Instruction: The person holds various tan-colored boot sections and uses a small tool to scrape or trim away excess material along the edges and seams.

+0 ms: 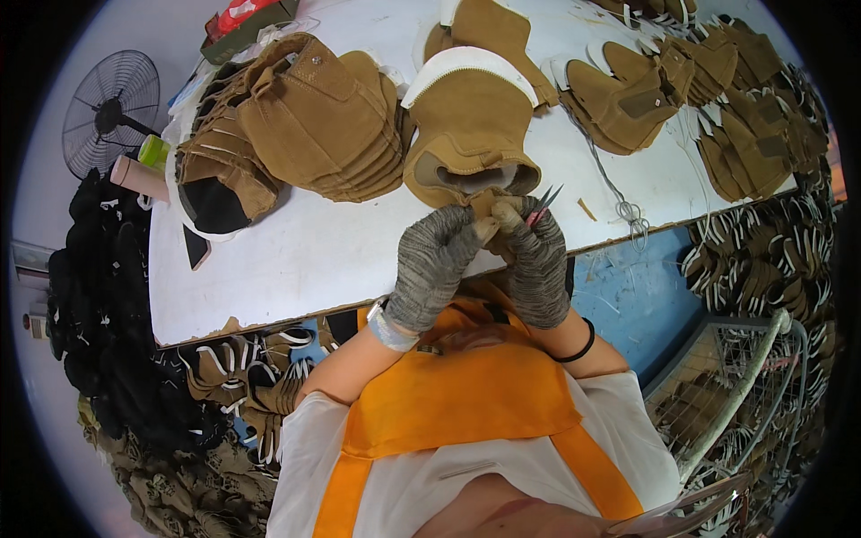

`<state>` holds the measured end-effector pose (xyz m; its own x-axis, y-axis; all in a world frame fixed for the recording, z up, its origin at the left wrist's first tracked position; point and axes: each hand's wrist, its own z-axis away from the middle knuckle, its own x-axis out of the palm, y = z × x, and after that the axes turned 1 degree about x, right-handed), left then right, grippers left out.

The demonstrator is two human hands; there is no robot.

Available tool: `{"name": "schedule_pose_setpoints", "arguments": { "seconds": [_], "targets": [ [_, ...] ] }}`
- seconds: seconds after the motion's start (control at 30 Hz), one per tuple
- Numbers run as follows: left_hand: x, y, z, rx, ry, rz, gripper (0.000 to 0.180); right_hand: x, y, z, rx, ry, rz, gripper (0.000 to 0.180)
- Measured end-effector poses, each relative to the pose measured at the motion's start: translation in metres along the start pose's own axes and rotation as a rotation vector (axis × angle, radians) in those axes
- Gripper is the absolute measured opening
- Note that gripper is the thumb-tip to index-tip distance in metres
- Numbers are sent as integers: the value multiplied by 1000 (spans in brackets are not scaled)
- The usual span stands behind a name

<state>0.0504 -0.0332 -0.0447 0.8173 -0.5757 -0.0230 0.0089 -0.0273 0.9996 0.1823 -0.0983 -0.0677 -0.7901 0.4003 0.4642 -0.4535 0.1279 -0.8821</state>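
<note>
A tan suede boot upper (471,117) with a white zigzag-stitched edge lies on the white table in front of me, its opening toward me. My left hand (432,260), in a grey knitted glove with bare fingertips, pinches the near edge of this upper. My right hand (538,264), gloved the same way, is closed beside it, its fingertips meeting the left ones at that edge. Small snips (542,212) with a red handle are tucked in the right hand, their pointed blades sticking out away from me. Exactly what lies between the fingertips is partly hidden.
Stacked tan uppers (314,121) stand at the left of the table (242,291), near a phone (196,247). More uppers (619,99) lie at the right, with loose grey cord (631,213). A fan (109,117) is at far left, a wire cart (717,377) at lower right.
</note>
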Motion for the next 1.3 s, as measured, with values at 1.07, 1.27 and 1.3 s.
{"name": "schedule_pose_setpoints", "arguments": {
  "seconds": [1.07, 1.27, 1.3],
  "targets": [
    [40, -18, -29, 769, -108, -853, 13, -34, -42, 35, -442, 164, 1292, 20],
    [46, -24, -29, 799, -82, -894, 14, -39, -43, 40, -438, 144, 1282, 20],
    [46, -23, -28, 805, -70, -907, 14, -39, -42, 39, -400, 152, 1198, 20]
  ]
}}
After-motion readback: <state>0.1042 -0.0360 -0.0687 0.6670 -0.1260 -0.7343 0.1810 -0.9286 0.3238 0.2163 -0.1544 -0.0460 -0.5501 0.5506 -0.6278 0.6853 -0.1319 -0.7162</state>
